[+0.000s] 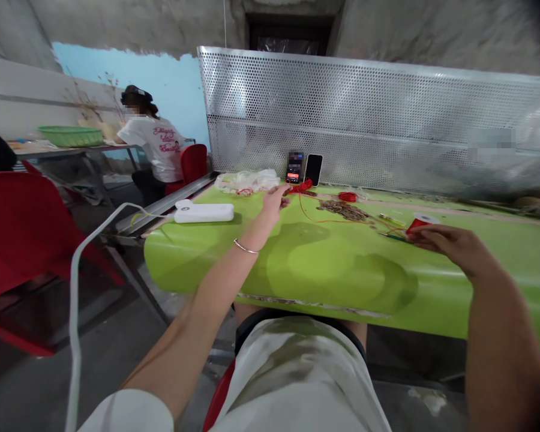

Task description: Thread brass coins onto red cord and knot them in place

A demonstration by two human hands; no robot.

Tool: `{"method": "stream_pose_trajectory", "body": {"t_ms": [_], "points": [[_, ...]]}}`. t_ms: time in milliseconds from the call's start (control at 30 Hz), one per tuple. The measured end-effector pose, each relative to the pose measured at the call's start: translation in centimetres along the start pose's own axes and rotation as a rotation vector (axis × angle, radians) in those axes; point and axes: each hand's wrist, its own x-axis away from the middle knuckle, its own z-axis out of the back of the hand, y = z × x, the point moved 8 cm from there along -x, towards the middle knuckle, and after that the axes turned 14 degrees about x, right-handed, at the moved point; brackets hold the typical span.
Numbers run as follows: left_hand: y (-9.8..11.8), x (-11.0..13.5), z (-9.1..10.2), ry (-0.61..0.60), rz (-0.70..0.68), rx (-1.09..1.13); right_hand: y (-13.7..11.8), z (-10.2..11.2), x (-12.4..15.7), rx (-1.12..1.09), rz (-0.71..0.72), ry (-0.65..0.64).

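My left hand reaches far over the green table, its fingers pinched on a red cord beside a bundle of red thread. The cord runs back across the table towards my right hand. That hand is closed near a red spool with a white rim and seems to grip the cord's other end. Between the hands lies a pile of small brown beads.
Two phones lean against a perforated metal screen. A white power bank with a cable and a clear plastic bag lie at the table's left. Red chairs stand left. Another person sits at a far table.
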Motion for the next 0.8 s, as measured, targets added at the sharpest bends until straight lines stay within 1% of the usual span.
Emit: {"method": "stream_pose_trajectory", "body": {"t_ms": [67,100,133,200,267,333,433,500,533,600,667,700,800], "points": [[-0.1,0.1,-0.2,-0.026,0.011,-0.036,0.3,1.4,-0.2,0.042,0.022,0.162],[-0.2,0.2,-0.5,-0.057,0.019,-0.067,0.2,1.6,-0.3,0.067,0.040,0.216],[-0.4,0.4,-0.8,-0.099,0.021,-0.107,-0.2,1.5,-0.4,0.082,0.061,0.256],[-0.5,0.9,-1.7,-0.205,0.007,-0.218,-1.4,0.5,-0.8,0.084,0.112,0.285],[-0.6,1.5,-2.5,-0.314,-0.034,-0.337,-3.3,-1.5,-1.4,0.068,0.189,0.269],[-0.6,2.0,-3.1,-0.381,-0.073,-0.417,-5.9,-4.0,-1.8,0.065,0.312,0.232],[-0.5,2.2,-3.2,-0.392,-0.101,-0.460,-10.9,-8.5,-1.4,0.015,0.563,0.136],[-0.5,2.1,-3.2,-0.389,-0.114,-0.477,-13.9,-11.5,-0.7,-0.029,0.675,0.038],[-0.5,2.1,-3.2,-0.396,-0.120,-0.486,-15.3,-13.1,-0.2,-0.026,0.727,-0.027],[-0.5,2.1,-3.4,-0.418,-0.126,-0.493,-17.7,-15.7,0.8,0.006,0.810,-0.105],[-0.6,2.0,-3.4,-0.436,-0.121,-0.482,-19.3,-17.7,1.4,0.064,0.871,-0.139],[-0.6,2.0,-3.4,-0.441,-0.118,-0.467,-19.7,-18.4,1.4,0.091,0.886,-0.138],[-0.6,1.8,-3.2,-0.412,-0.109,-0.443,-19.3,-19.7,0.5,0.151,0.861,-0.056]]}}
